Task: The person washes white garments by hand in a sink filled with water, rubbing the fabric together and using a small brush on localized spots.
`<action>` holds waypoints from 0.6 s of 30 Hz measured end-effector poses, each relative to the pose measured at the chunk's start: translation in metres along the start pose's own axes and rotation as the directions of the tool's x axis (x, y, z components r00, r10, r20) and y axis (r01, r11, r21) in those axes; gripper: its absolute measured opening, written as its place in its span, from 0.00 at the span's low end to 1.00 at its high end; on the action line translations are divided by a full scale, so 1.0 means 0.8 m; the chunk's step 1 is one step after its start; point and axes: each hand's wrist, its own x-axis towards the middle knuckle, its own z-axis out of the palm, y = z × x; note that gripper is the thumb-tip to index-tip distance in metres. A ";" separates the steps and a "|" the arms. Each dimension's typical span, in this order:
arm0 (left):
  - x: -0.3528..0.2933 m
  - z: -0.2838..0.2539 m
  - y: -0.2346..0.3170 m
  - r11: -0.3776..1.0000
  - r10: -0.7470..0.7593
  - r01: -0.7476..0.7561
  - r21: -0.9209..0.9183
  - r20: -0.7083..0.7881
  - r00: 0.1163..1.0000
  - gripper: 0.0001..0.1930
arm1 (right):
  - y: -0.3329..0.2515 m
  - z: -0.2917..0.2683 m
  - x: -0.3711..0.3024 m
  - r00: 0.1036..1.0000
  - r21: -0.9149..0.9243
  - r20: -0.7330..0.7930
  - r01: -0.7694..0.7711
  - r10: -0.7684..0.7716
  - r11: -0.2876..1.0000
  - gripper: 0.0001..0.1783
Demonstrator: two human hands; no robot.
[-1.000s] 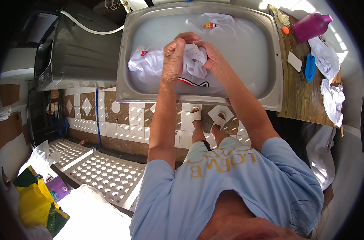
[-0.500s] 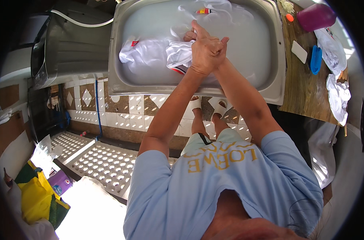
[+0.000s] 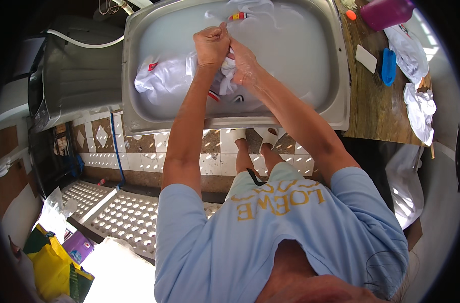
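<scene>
A steel basin (image 3: 345,76) holds cloudy water and soaking white clothes. My left hand (image 3: 211,46) is a closed fist above the water, at the upper end of a bunched white garment. Just to its right, my right hand (image 3: 245,63) is closed around the same white garment (image 3: 224,81), its fingers partly hidden behind the cloth. Red and black trim shows at the garment's lower edge. More white cloth (image 3: 161,81) with a small red tag lies in the water to the left. Near the far side, a red and yellow piece (image 3: 238,16) sits on submerged white fabric.
On the wooden table (image 3: 366,111) at right are a blue brush-like item (image 3: 388,66), a white bar (image 3: 366,58), a purple container (image 3: 386,12) and white cloths (image 3: 419,108). A dark grey machine (image 3: 83,76) stands left of the basin. A yellow and green bag (image 3: 53,262) is lower left.
My hands, earlier pressed together one over the other, are now side by side, the left moved leftward. The bunched garment shows between them. The whole view has shifted slightly.
</scene>
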 end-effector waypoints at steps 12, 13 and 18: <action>0.050 -0.047 -0.003 0.960 -0.102 0.101 0.262 -0.011 0.995 0.20 | -0.035 -0.056 0.036 0.978 0.230 0.190 0.038 -0.083 0.972 0.19; 0.043 -0.055 0.002 0.969 -0.173 0.151 0.196 0.100 0.980 0.19 | -0.042 -0.068 0.046 0.981 0.230 0.160 0.070 -0.109 0.971 0.20; 0.017 -0.106 0.022 0.923 -0.277 0.063 0.379 0.543 0.793 0.16 | -0.055 -0.065 0.045 0.993 0.203 0.010 0.113 -0.118 0.973 0.23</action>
